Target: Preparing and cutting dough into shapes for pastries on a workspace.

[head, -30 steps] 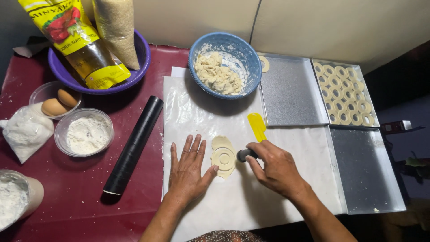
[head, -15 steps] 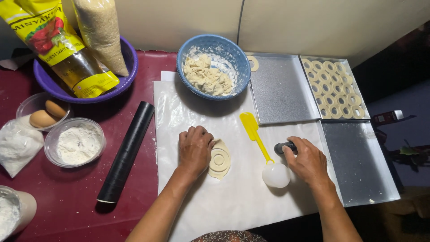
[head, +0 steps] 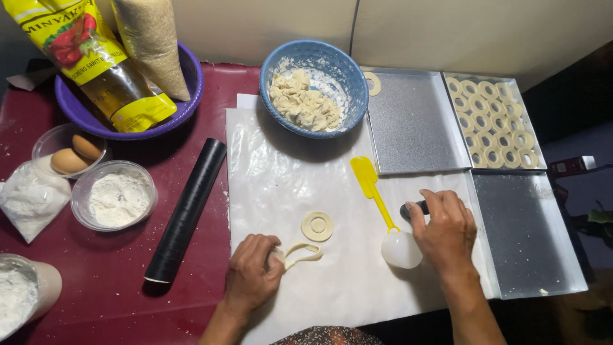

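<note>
nearest us, our left hand (head: pixel 252 276) has slid down the white sheet (head: pixel 281 185) since half a second ago, when it lay flat over the cut dough; now its fingers (head: pixel 271 254) are closed around a thin scrap strip of dough (head: pixel 301 254) that loops out to the right of the fist. the dough ring (head: pixel 317 226), a flat round with a smaller circle pressed in its middle, now lies uncovered just above the strip and apart from the hand. our right hand (head: pixel 445 230) rests on the right edge of the sheet, much where it was, its fingers curled over a small dark cutter (head: pixel 412 208) whose end pokes out to the left. just beside that hand sit a white round cap-like piece (head: pixel 401 250) and the yellow spatula (head: pixel 372 190), whose handle end touches it.

left of the sheet, a black rolling pin (head: pixel 186 210) lies slanted on the dark red tabletop (head: pixel 108 275). further left stand a clear tub of flour (head: pixel 119 195), a plastic bag of white powder (head: pixel 30 198), a tub with two eggs (head: pixel 67 151), and a cup of flour (head: pixel 22 295) at the near corner.

on the right, three metal trays meet: an empty near tray (head: pixel 527 236), a bare middle tray (head: pixel 412 121), and a far tray of rings (head: pixel 495 122). at the back stand a blue bowl of dough (head: pixel 313 89) and a purple bowl (head: pixel 185 96) holding an oil pouch (head: pixel 96 57) and a bag of grain (head: pixel 150 41).
</note>
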